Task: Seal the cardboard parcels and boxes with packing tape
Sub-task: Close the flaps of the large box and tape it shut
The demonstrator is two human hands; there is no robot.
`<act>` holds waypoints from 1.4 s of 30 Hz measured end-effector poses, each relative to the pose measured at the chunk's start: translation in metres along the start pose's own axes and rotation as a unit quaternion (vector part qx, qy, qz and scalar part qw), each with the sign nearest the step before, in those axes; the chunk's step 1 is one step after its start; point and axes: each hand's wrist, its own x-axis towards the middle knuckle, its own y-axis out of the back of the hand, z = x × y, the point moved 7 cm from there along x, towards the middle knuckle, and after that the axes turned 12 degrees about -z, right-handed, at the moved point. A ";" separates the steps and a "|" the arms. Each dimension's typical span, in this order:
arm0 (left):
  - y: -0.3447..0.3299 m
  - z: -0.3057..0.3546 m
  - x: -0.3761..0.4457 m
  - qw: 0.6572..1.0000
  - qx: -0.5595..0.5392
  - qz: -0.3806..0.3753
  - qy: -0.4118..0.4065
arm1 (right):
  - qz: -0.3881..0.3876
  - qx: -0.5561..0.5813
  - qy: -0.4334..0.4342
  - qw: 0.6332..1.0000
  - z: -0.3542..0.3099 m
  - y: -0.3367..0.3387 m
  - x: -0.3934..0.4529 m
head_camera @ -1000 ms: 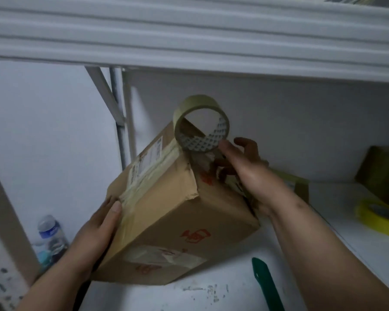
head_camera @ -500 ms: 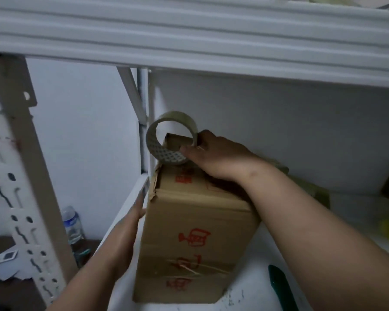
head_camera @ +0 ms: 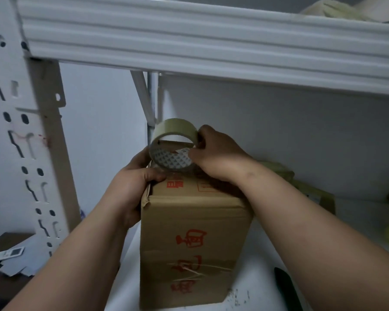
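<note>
White shelf (head_camera: 211, 37), dark green tool (head_camera: 286, 288)

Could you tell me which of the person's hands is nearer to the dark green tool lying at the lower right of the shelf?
The right. The right hand holds the tape roll above the box, on the dark green tool's side. The left hand grips the box's far upper corner.
</note>
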 end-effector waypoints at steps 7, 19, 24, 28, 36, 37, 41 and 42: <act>-0.008 0.003 -0.005 0.999 0.007 0.043 -0.004 | 0.049 0.027 0.015 0.998 0.019 0.027 -0.021; -0.011 0.004 -0.006 0.998 -0.003 0.065 -0.004 | 0.053 -0.130 -0.003 0.990 0.056 0.067 -0.040; -0.007 0.001 -0.002 0.997 -0.019 0.076 -0.001 | 0.053 -0.211 -0.008 0.976 0.055 0.071 -0.048; 0.007 0.003 -0.003 0.994 -0.044 0.100 -0.005 | 0.100 -0.199 -0.035 0.974 0.085 0.102 -0.065; -0.003 -0.001 0.001 0.996 -0.042 0.079 0.001 | 0.041 -0.140 -0.050 0.988 0.149 0.074 -0.067; -0.002 -0.001 0.001 0.996 -0.045 0.077 0.000 | 0.035 -0.137 -0.051 0.989 0.154 0.067 -0.066; 0.004 -0.002 0.004 0.997 -0.042 0.070 -0.001 | 0.013 -0.117 -0.048 0.992 0.170 0.038 -0.062; 0.003 -0.003 0.004 0.997 -0.044 0.057 0.002 | 0.016 -0.111 -0.048 0.992 0.175 0.033 -0.061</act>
